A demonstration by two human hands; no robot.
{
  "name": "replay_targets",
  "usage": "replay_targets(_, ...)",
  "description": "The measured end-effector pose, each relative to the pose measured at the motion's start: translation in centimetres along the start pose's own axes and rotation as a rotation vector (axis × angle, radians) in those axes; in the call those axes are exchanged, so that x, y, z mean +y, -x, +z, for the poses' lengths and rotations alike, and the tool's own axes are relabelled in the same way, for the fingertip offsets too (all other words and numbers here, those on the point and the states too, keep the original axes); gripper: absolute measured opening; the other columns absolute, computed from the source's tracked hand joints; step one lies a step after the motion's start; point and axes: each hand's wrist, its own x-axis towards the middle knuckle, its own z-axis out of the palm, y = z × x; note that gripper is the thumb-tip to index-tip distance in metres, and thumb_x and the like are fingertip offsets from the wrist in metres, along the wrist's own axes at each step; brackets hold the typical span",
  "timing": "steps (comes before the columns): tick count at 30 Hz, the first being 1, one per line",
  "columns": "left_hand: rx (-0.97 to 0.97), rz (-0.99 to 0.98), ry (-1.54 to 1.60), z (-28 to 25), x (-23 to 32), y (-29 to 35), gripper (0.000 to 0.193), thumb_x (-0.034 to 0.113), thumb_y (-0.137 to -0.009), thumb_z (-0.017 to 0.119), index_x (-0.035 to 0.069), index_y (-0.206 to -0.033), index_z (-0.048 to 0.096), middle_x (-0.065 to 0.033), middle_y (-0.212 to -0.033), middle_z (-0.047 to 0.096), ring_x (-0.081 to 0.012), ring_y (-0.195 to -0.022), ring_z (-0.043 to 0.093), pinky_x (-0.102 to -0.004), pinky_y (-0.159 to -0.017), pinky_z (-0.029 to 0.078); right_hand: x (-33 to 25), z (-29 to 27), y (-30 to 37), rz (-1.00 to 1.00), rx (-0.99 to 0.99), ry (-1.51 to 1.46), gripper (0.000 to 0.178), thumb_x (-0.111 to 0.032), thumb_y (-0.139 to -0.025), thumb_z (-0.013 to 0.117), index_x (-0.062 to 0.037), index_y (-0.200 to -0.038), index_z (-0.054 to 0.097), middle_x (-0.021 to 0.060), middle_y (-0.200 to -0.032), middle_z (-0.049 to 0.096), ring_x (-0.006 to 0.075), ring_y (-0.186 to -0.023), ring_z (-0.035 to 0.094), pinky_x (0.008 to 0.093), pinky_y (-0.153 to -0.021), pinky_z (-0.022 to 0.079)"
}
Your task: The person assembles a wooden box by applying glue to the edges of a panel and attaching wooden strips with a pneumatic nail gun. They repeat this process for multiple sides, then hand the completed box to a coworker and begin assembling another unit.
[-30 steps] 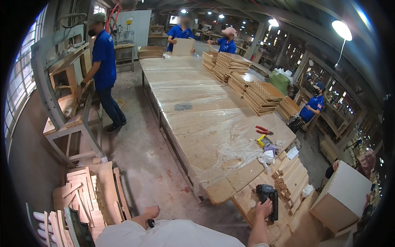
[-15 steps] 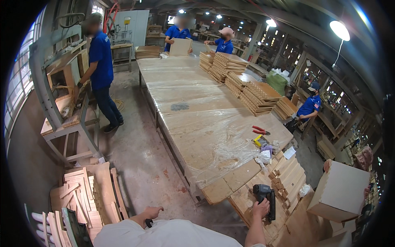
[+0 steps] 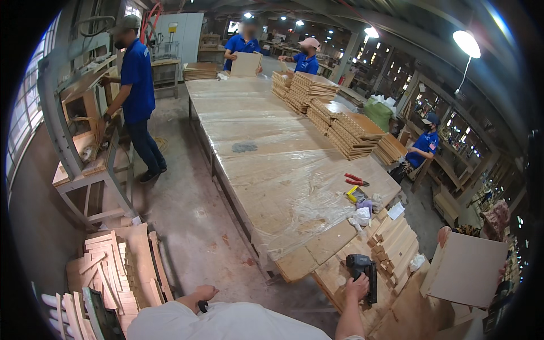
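Note:
My right hand [image 3: 356, 288] is wrapped round the handle of a black nail gun [image 3: 359, 264]. The tool is at the near end of the big table, over pale wooden boards [image 3: 331, 279]; whether it touches them I cannot tell. Small wooden blocks [image 3: 383, 258] lie in a row just right of it. Over the floor, left of the table, my left hand [image 3: 207, 292] hangs with its fingers curled in and nothing visible in them. A wristband shows on that wrist.
Plastic film covers the long table [image 3: 243, 170]. Red-handled pliers [image 3: 356, 180] and a yellow tool [image 3: 355, 194] lie near stacked panels [image 3: 351, 135]. Wood strips [image 3: 107, 266] are piled lower left. Another person's hand [image 3: 443, 236] holds a pale box [image 3: 469, 268] at right. Co-workers in blue stand around.
My left hand's fingers have curled in more. The pale box at right has tilted. The co-worker at far left has raised an arm. My right hand keeps its grip on the nail gun.

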Motion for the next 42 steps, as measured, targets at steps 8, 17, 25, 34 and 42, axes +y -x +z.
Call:
replay_targets(8,0.149,0.122,0.175,0.0,0.3,-0.4,0.043,0.008,-0.082,0.042,0.014,-0.124,0.05,-0.0201,-0.109,0.061,-0.0352,-0.106,0.057,-0.0437,-0.088,0.045,0.2,0.4,-0.2,0.0,0.022,0.02,0.045,-0.019,-0.073,0.058,-0.0028,-0.115,0.048,0.016,-0.103,0.051,0.033,-0.096,0.054,0.0437,-0.083,0.047)
replay_targets(17,-0.094,0.094,0.145,-0.1,0.3,-0.8,0.046,0.012,-0.081,0.047,0.02,-0.126,0.049,-0.0205,-0.11,0.061,-0.036,-0.106,0.056,-0.0447,-0.089,0.045,0.0,0.6,-0.2,-0.003,0.034,0.039,0.042,-0.019,-0.073,0.058,-0.0035,-0.111,0.048,0.0158,-0.1,0.05,0.0331,-0.095,0.054,0.0435,-0.08,0.047)
replay_targets(25,-0.021,0.189,0.073,-0.3,-0.2,-1.1,0.03,0.027,-0.082,0.051,0.01,-0.103,0.064,-0.011,-0.089,0.068,-0.0288,-0.086,0.064,-0.0404,-0.079,0.049,-0.2,0.5,-0.1,-0.009,0.056,0.047,0.04,-0.02,-0.073,0.058,-0.0039,-0.109,0.048,0.0148,-0.099,0.049,0.0325,-0.095,0.053,0.0428,-0.08,0.047)
replay_targets(34,-0.074,0.177,0.093,0.4,-0.8,-1.3,0.035,0.03,-0.077,0.053,0.005,-0.096,0.068,-0.0184,-0.099,0.066,-0.034,-0.095,0.062,-0.0425,-0.084,0.048,-0.2,0.6,-0.1,-0.007,0.042,0.064,0.041,-0.021,-0.074,0.058,-0.0037,-0.11,0.047,0.0143,-0.1,0.05,0.0321,-0.096,0.053,0.042,-0.081,0.047)
replay_targets(42,-0.248,0.154,0.065,0.5,-0.9,-1.5,0.037,0.033,-0.066,0.065,0.011,-0.095,0.07,-0.0145,-0.094,0.068,-0.0299,-0.09,0.063,-0.0399,-0.08,0.049,0.0,0.7,-0.2,-0.013,0.031,0.063,0.043,-0.021,-0.074,0.059,-0.0039,-0.111,0.048,0.0146,-0.101,0.05,0.0322,-0.097,0.053,0.0422,-0.082,0.048)
